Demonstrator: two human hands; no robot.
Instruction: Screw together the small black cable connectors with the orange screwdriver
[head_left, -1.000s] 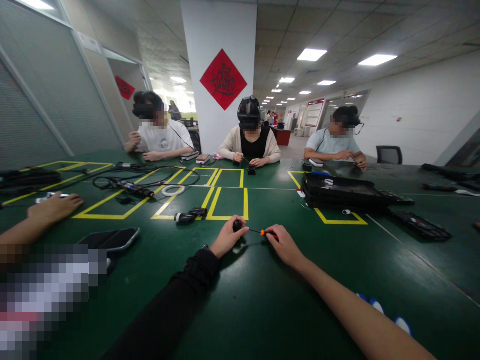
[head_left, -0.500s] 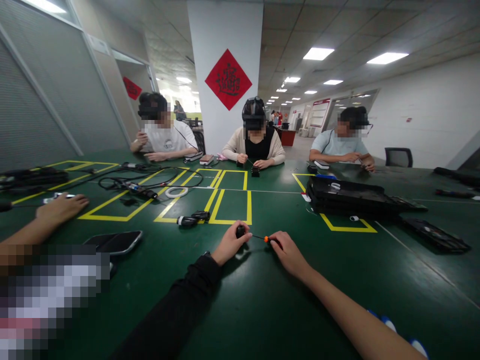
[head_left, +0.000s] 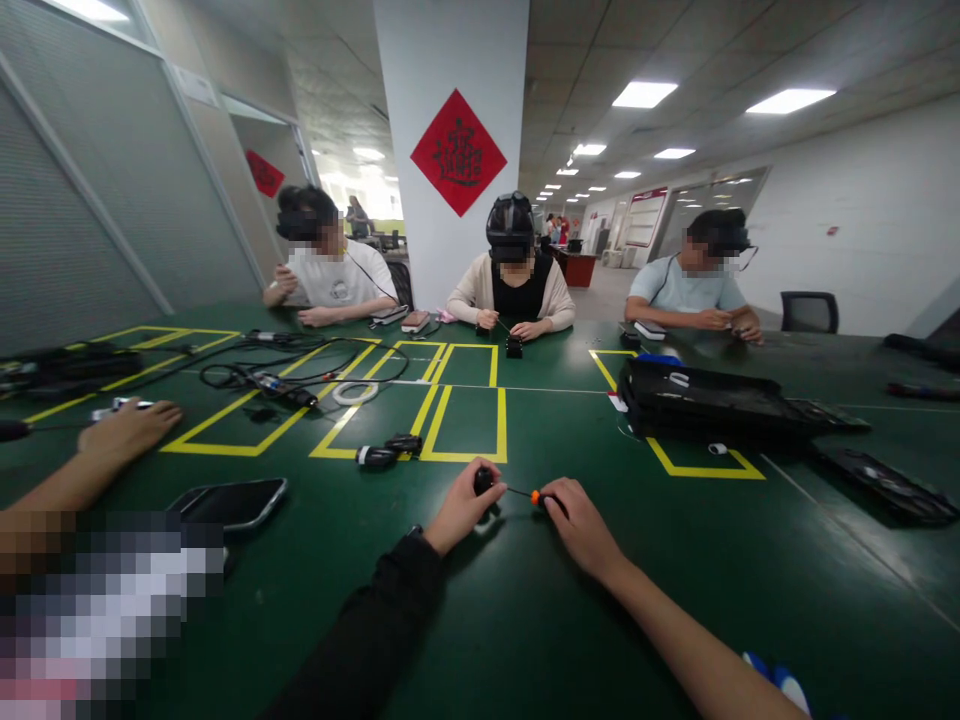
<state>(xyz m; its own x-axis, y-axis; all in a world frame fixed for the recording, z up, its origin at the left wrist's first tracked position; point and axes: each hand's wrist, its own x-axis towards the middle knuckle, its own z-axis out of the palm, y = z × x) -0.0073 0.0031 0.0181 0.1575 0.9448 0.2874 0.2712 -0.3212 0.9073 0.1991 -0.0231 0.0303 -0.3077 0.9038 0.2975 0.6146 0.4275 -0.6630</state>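
Note:
My left hand (head_left: pixel 466 505) is closed around a small black rounded part (head_left: pixel 484 481), its fingers and thumb gripping the sides. In my right hand (head_left: pixel 581 525) is a screwdriver (head_left: pixel 536 497) with an orange collar and a dark handle mostly hidden by the fingers. The thin shaft runs left from the collar to the black part. Whether its tip touches or enters that part is too small to tell. Both hands are low over the green table (head_left: pixel 480 620), with a black sleeve on the left arm.
Black plug-like parts (head_left: pixel 388 451) lie ahead, near yellow tape rectangles. A phone (head_left: pixel 232 503) and a co-worker's hand (head_left: pixel 129 430) are at left. Black trays (head_left: pixel 705 400) are stacked at right, near a black casing (head_left: pixel 889 482). Tangled cables (head_left: pixel 270 385) lie farther back; several people sit opposite.
The view has shifted a little, so the table and both hands appear slightly lower. The grip on the black part and the screwdriver looks the same.

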